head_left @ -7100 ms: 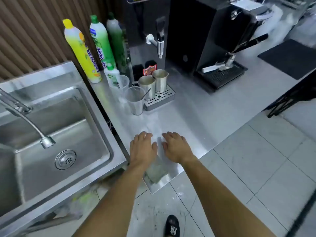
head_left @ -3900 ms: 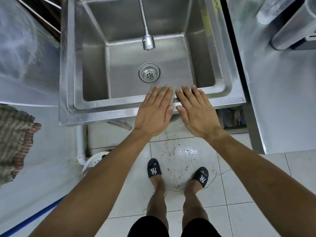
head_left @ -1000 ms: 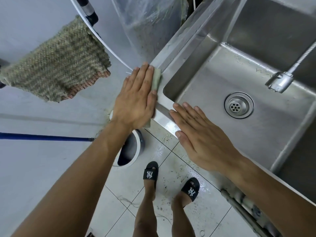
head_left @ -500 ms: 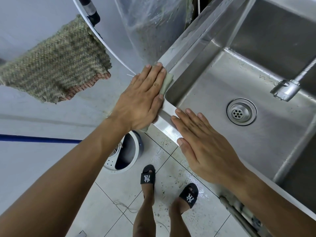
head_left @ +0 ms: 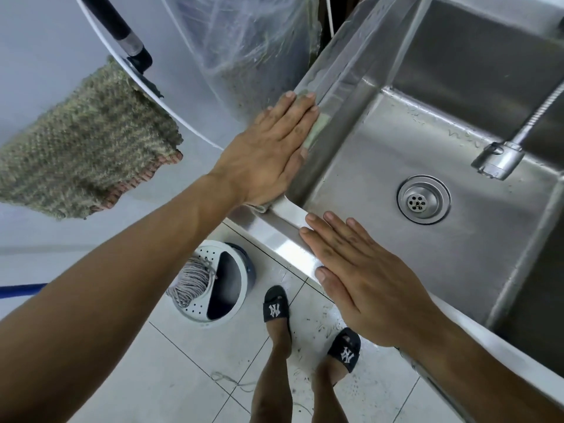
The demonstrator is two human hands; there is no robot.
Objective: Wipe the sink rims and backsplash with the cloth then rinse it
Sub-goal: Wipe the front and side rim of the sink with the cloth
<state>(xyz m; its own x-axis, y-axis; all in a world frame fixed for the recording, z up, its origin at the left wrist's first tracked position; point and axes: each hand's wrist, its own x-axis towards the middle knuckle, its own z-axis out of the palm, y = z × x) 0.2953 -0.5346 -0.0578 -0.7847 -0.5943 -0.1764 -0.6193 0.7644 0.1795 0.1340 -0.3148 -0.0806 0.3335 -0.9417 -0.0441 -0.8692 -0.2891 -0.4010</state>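
**Ana:** Rim-wiping, then? Which step do you make it?

**Ben:** The 1st of 3, I'd judge. The left hand (head_left: 268,151) lies flat, fingers straight and close together, pressing the cloth (head_left: 316,129) onto the side rim (head_left: 328,77) of the sink (head_left: 457,87). Only a pale green edge of the cloth shows past the fingertips and beside the forefinger, with a scrap peeking out by the heel of the hand near the corner.

**Ana:** And the other hand?

**Ben:** The right hand (head_left: 363,276) holds nothing. It's spread flat, palm down, on the front rim (head_left: 287,239), probably as a brace.

**Ana:** What does the next move call for?

**Ben:** My guess: keeping the palm's weight on the cloth and sliding it along the side rim toward the back, where the rim runs beside a clear plastic sheet (head_left: 244,41). The rim is narrow, so the cloth could slip off into the basin if the pressure drifts inward.

**Ana:** Backsplash? Rinse?

**Ben:** Neither looks begun. The faucet head (head_left: 497,160) hangs over the basin near the drain (head_left: 423,199), and I see no water running. The backsplash itself I can't make out from here.
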